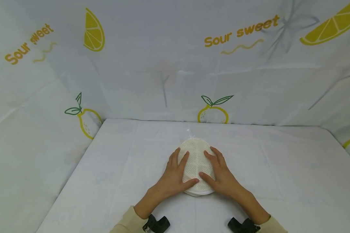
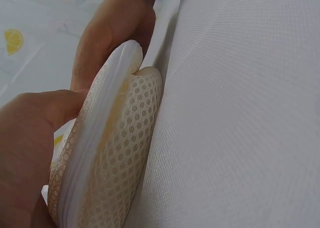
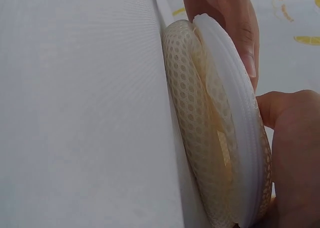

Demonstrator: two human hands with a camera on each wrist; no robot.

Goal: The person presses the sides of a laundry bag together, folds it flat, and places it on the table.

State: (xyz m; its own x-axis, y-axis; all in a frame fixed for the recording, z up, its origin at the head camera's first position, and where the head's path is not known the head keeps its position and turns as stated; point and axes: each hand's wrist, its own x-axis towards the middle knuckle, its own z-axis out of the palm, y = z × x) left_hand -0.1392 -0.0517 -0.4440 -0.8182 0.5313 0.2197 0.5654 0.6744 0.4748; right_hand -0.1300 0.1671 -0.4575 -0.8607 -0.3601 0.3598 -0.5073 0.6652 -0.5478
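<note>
A cream mesh laundry bag (image 1: 194, 155), rounded in shape, lies on the white-covered table. My left hand (image 1: 173, 178) rests on its left side with fingers spread and the thumb on the upper face. On the opposite side, my right hand (image 1: 225, 178) touches the bag the same way, its thumb close to the left one. Seen from the left wrist, the mesh bag (image 2: 125, 133) shows a white zipper band (image 2: 82, 173) around its edge. The right wrist view shows a gap between the bag's layers, with something yellowish inside (image 3: 223, 145). Some fingertips are hidden there.
The white tablecloth (image 1: 128, 161) spreads around the bag. Behind and beside it hangs a pale curtain (image 1: 151, 48) printed with lemons and lettering. A small clear tab (image 1: 189, 132) sticks out at the bag's far end. Black wrist cameras (image 1: 158, 224) sit on both wrists.
</note>
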